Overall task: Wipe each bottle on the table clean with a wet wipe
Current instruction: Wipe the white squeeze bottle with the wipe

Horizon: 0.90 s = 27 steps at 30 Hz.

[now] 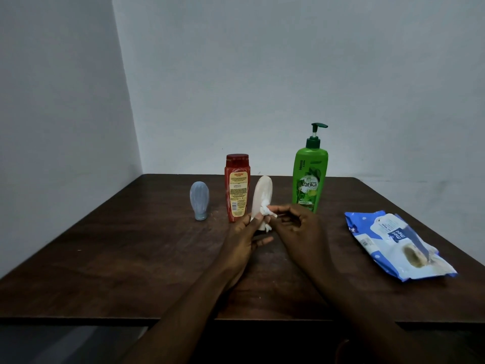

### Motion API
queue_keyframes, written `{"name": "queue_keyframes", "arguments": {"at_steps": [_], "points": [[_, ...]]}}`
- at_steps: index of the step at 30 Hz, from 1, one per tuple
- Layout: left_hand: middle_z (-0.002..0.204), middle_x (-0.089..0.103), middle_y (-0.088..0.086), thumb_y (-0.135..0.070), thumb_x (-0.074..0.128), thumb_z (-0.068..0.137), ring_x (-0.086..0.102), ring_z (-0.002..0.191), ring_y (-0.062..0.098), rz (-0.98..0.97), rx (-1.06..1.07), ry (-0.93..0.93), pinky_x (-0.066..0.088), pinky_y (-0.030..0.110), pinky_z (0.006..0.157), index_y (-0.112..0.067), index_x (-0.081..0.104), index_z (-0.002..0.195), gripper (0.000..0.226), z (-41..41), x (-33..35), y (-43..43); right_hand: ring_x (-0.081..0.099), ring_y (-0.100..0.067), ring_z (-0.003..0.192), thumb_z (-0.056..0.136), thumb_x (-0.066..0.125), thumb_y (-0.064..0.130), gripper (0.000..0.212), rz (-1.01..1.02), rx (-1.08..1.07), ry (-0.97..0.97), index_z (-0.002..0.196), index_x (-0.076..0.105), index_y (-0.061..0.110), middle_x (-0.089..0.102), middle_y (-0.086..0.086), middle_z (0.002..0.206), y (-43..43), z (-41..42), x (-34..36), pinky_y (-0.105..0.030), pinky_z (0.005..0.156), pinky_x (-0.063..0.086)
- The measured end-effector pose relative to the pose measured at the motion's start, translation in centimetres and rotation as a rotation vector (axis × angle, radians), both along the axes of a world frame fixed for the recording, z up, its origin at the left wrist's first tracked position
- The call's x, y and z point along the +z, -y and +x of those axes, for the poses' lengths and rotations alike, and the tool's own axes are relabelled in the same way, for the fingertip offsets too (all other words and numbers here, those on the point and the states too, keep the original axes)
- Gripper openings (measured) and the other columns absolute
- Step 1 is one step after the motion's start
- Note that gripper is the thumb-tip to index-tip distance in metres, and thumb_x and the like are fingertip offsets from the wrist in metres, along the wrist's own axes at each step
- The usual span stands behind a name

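- Four bottles are on or above the dark wooden table (105,245): a pale blue squeeze bottle (199,199), a red bottle (237,187), a white bottle (262,198) and a green pump bottle (310,177).
- Taking the white bottle as the centre of the clock face, the red bottle stands just beside it at 9 o'clock, the pale blue squeeze bottle further out at 9 o'clock, cap down, and the green pump bottle near it at 2 o'clock.
- The left hand (244,240) comes up from 7 o'clock and is closed around the lower end of the white bottle, fingers wrapped on its base; the bottle points up and tilts slightly to 1 o'clock.
- Whether the white bottle's base touches the table cannot be told, as the left hand covers it.
- The right hand (296,227) sits at 4 o'clock from the bottle, its fingertips pinched shut on a crumpled white wet wipe (266,212).
- The wet wipe is pressed against the bottle's lower middle, on the side facing the camera, just above the left hand's fingers.
- A blue wet wipe pack (393,243) lies flat at 4 o'clock, well apart from both hands, near the table's right edge, with its flap open.
- Both forearms enter from the bottom edge and converge on the white bottle.
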<state>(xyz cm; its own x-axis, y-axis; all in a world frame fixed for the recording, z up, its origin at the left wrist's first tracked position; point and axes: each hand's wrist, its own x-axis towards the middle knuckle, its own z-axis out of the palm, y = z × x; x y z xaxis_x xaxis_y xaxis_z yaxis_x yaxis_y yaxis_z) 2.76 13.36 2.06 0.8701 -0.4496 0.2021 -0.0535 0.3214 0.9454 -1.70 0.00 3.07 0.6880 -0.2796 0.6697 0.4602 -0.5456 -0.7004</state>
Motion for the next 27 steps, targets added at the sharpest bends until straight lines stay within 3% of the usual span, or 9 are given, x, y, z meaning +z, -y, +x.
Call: {"name": "queue_keyframes", "arguments": {"at_steps": [3,6,12,16,20,23,27], "points": [[0.120,0.070,0.005,-0.037,0.056,0.094,0.065,0.110,0.025,0.006,0.011,0.039,0.055,0.039,0.096,-0.027,0.069,0.118,0.030,0.0,-0.1,0.0,0.067,0.001,0.086,0.086,0.076,0.021,0.023,-0.100,-0.051,0.069,0.108,0.076,0.017,0.071,0.009,0.097,0.1,0.3,0.4,-0.014,0.071,0.054],[0.109,0.070,0.003,-0.036,0.059,0.089,0.065,0.092,0.014,-0.021,0.008,0.059,0.057,0.030,0.084,-0.026,0.069,0.115,0.029,-0.1,-0.1,-0.1,0.064,-0.001,0.082,0.086,0.075,0.019,0.021,-0.185,-0.121,0.122,0.106,0.076,0.016,0.068,0.003,0.093,0.3,1.2,1.4,-0.015,0.067,0.053],[0.100,0.065,0.007,-0.029,0.052,0.099,0.062,0.084,0.011,0.010,-0.044,0.083,0.057,0.027,0.081,-0.029,0.061,0.112,0.016,0.1,-0.1,-0.1,0.064,-0.002,0.079,0.087,0.073,0.010,0.019,-0.214,-0.148,0.184,0.105,0.077,0.013,0.069,-0.002,0.096,1.7,3.4,5.4,-0.003,0.066,0.045],[0.094,0.067,0.004,-0.031,0.049,0.101,0.061,0.078,0.009,0.023,-0.063,0.099,0.057,0.026,0.077,-0.027,0.058,0.115,0.018,0.0,0.0,-0.2,0.062,-0.007,0.080,0.087,0.068,0.001,0.023,-0.283,-0.135,0.210,0.103,0.078,0.014,0.068,-0.005,0.097,2.1,4.0,6.2,-0.009,0.069,0.050],[0.092,0.068,0.004,-0.038,0.050,0.096,0.061,0.077,0.010,0.021,-0.055,0.091,0.055,0.028,0.076,-0.026,0.061,0.109,0.021,-0.3,0.3,-0.2,0.061,-0.015,0.091,0.085,0.065,-0.007,0.029,-0.439,-0.143,0.237,0.107,0.077,0.009,0.064,-0.008,0.099,1.6,3.3,5.3,-0.023,0.077,0.052],[0.090,0.069,0.003,-0.044,0.051,0.091,0.061,0.078,0.012,0.010,-0.028,0.088,0.054,0.029,0.076,-0.021,0.063,0.112,0.034,-0.3,0.4,-0.2,0.061,-0.018,0.096,0.084,0.065,-0.007,0.031,-0.523,-0.117,0.244,0.110,0.075,0.007,0.063,-0.009,0.103,0.8,2.2,4.4,-0.021,0.082,0.049],[0.106,0.065,0.024,-0.041,0.048,0.095,0.061,0.087,0.023,-0.023,-0.001,0.124,0.055,0.028,0.075,-0.019,0.066,0.116,0.035,-0.6,0.4,-0.1,0.060,-0.018,0.101,0.087,0.061,0.002,0.035,-0.595,-0.063,0.188,0.119,0.071,0.009,0.061,-0.008,0.112,0.0,0.2,2.4,-0.025,0.085,0.051]]}}
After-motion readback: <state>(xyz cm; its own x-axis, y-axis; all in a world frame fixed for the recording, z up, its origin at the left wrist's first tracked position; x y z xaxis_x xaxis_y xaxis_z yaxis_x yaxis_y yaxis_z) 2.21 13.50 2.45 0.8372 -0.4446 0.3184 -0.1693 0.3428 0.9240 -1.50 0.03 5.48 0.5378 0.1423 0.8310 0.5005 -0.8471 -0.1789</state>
